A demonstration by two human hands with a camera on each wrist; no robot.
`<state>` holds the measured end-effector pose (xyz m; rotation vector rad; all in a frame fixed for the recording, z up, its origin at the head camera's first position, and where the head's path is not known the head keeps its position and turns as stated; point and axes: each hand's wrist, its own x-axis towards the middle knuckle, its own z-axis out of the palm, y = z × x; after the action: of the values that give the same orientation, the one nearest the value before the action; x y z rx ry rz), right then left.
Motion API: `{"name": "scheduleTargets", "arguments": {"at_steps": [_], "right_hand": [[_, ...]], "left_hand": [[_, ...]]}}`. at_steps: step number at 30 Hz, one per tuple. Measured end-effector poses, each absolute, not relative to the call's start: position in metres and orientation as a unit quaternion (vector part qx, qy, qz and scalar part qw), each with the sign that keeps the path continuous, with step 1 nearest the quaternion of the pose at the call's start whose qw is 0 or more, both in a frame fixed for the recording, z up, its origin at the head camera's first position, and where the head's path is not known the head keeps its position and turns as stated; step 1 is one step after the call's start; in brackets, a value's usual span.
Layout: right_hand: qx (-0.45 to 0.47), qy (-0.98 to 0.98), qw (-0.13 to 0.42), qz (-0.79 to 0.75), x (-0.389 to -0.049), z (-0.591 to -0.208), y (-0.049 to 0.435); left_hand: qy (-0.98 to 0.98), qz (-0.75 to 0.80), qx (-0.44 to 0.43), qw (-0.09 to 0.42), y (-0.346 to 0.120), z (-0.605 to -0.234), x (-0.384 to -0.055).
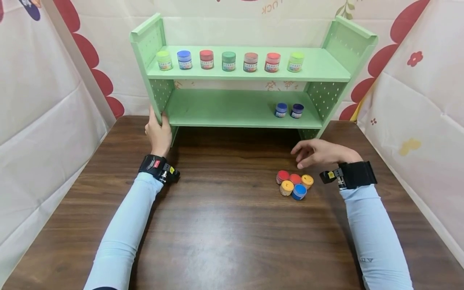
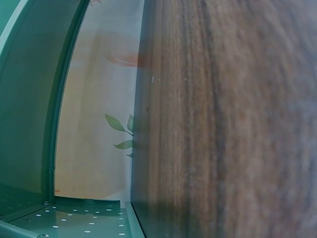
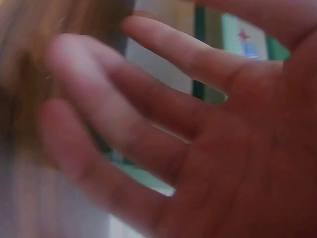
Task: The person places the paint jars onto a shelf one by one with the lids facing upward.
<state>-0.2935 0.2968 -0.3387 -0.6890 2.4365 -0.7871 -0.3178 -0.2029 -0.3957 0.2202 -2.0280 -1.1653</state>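
Observation:
My left hand (image 1: 159,135) grips the lower left side panel of a green two-tier shelf (image 1: 232,106), thumb on the inner side and fingers outside. In the left wrist view the shelf's underside and perforated side panel (image 2: 84,223) show, but the hand does not. My right hand (image 1: 320,153) hovers above the table with fingers loosely curved and nothing in them, also visible palm-on in the right wrist view. Just below and left of it, several small paint jars cluster: red (image 1: 282,176), yellow (image 1: 286,187) and blue (image 1: 299,191) lids among them.
On the upper shelf (image 1: 326,66) stands a row of several paint jars, a green one (image 1: 228,61) in its middle. Two jars, blue (image 1: 280,109) and dark purple (image 1: 297,110), stand on the lower shelf's right. A patterned cloth (image 1: 409,100) borders the brown table (image 1: 203,233).

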Motion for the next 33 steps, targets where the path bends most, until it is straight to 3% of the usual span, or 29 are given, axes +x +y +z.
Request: {"name": "scheduleTargets", "arguments": {"at_steps": [21,33], "right_hand": [[-0.184,0.863,0.377,-0.281,-0.294,-0.353,0.321],[-0.182,0.88,0.345,-0.271,-0.299,-0.357,0.329]], "left_hand": [[-0.794,-0.461,0.081,0.388,-0.2,-0.398,-0.317],[-0.794,-0.457,0.088,0.392,-0.201,-0.397,-0.318]]}}
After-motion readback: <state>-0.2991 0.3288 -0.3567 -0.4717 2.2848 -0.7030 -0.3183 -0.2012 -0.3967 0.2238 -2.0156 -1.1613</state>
